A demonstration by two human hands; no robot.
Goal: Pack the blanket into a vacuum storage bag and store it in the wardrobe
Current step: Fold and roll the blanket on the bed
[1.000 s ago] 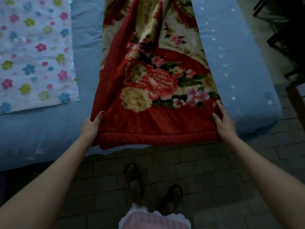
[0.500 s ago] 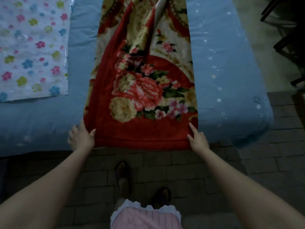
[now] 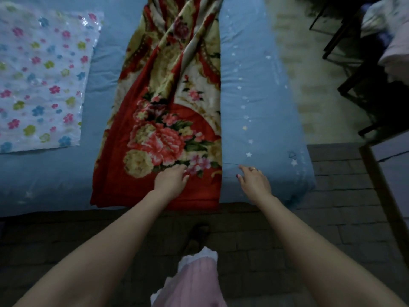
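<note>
The blanket [image 3: 168, 120] lies as a long narrow strip on the bed [image 3: 261, 111], its near end at the bed's near edge, its far end running out of view towards the far edge; the upper part is twisted and rumpled, the near part flatter. The storage bag [image 3: 42, 78] lies flat near the left edge of the bed, apart from the blanket.

My left hand [image 3: 171, 179] rests palm down on the blanket's near end, fingers spread, gripping nothing; my right hand [image 3: 254, 179] hovers open just beside the blanket's right edge, over the bare sheet, also holding nothing.

I judge the step in hand to be smoothing and folding the strip small enough for the bag. To do it well I should press the near end flat with the left palm; bring the right hand onto the right edge and square it; untwist the far part before folding, since a lump there would trap air; then fold end to end, edges matched.
</note>
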